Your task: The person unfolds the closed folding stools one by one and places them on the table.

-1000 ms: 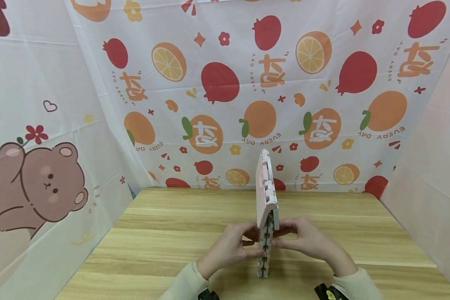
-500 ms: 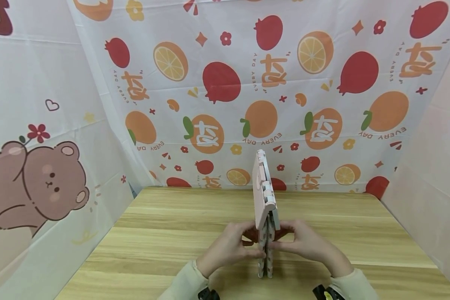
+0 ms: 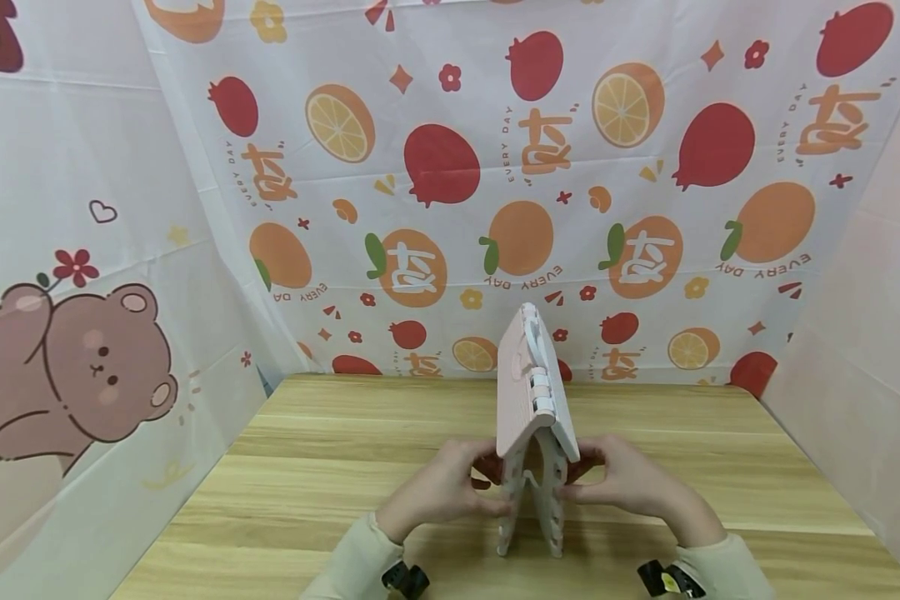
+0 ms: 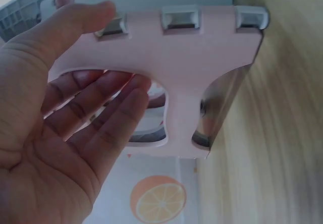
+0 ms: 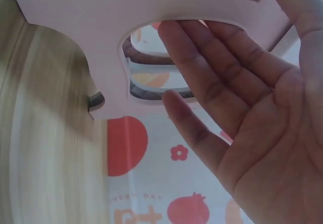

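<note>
A pink and white plastic folding stool (image 3: 516,387) stands partly unfolded on the wooden table, its two top halves sloping down like a roof. Below them, the leg panels spread apart in a narrow V. On the left side, my left hand (image 3: 446,487) grips one panel; the left wrist view has its thumb at the hinged edge and its fingers in the cutout of the pink leg panel (image 4: 184,65). My right hand (image 3: 630,483) holds the opposite leg panel (image 5: 101,47) likewise, thumb at the edge and fingers in the cutout. The folded inner parts are mostly hidden.
The wooden table (image 3: 330,467) extends around the stool on every side. Behind it hangs a fruit-print cloth (image 3: 450,317). A bear-print cloth (image 3: 217,317) closes the left side, and a plain pale cloth (image 3: 855,350) the right.
The stool was folded nearly flat; its top halves and leg panels have since swung apart. My left hand has moved slightly left and my right hand slightly right, both keeping their grip.
</note>
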Demonstrator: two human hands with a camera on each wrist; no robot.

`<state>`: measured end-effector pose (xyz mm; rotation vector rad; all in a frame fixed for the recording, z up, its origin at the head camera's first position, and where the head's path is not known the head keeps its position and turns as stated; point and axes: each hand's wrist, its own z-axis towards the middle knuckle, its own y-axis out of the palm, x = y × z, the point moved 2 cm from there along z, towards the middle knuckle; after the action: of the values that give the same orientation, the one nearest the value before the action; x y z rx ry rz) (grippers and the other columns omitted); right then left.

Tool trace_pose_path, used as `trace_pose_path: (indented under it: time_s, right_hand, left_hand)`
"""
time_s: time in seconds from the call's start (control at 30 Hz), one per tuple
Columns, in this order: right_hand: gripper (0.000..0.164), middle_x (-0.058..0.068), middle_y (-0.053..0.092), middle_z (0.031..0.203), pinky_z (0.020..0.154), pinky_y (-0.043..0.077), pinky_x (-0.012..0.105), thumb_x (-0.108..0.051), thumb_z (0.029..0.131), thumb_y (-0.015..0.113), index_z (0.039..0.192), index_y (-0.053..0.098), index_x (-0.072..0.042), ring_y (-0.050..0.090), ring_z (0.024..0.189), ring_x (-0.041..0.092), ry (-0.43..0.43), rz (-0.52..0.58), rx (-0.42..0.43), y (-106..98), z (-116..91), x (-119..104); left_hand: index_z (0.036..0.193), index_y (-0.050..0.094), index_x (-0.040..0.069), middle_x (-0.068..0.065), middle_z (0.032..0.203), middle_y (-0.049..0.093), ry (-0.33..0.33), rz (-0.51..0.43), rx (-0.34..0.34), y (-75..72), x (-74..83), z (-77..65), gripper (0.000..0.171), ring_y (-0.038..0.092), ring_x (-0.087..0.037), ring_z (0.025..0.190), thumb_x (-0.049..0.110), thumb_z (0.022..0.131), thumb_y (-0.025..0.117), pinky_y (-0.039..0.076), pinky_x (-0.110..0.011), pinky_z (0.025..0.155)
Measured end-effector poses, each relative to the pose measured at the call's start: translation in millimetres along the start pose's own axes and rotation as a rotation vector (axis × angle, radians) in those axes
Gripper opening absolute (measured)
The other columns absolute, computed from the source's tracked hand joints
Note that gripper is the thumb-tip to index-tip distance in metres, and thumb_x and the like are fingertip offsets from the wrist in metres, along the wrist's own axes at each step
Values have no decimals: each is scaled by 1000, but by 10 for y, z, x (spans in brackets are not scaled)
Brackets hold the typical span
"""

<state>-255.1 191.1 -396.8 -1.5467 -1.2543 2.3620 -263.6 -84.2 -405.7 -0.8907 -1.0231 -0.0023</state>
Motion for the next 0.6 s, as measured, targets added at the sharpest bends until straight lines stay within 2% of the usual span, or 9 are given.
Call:
trace_pose_path:
  time_s: [0.27,0.37,0.5,0.6]
  right_hand:
    - [26,-6,80,100,84,57,25,-23,89,84,112,77,-12,73,93,5,-16,-4,-1,-52,-33,32]
    - [27,-6,79,100,83,56,25,-23,89,84,113,77,-12,73,93,5,3,-13,-3,-77,-52,41]
    - [28,-7,78,99,83,56,24,-22,88,83,113,77,-12,71,93,4,12,-22,-6,-104,-75,42]
    - [26,-7,78,98,83,56,24,-21,88,83,112,77,-12,71,92,4,6,-20,-9,-115,-82,43]
  left_hand:
    - [107,71,12,5,91,73,-19,13,-53,-98,2,-32,40,69,0,83,13,78,97,65,-28,80]
    - [106,71,14,5,90,72,-24,11,-69,-126,10,-47,40,71,-4,83,14,77,98,66,-31,79]
    - [107,71,15,-1,92,74,-23,8,-86,-162,20,-63,40,75,-13,86,15,78,98,67,-33,78]
    - [106,71,15,-4,93,75,-21,17,-92,-186,21,-73,39,75,-14,86,16,78,98,67,-32,78]
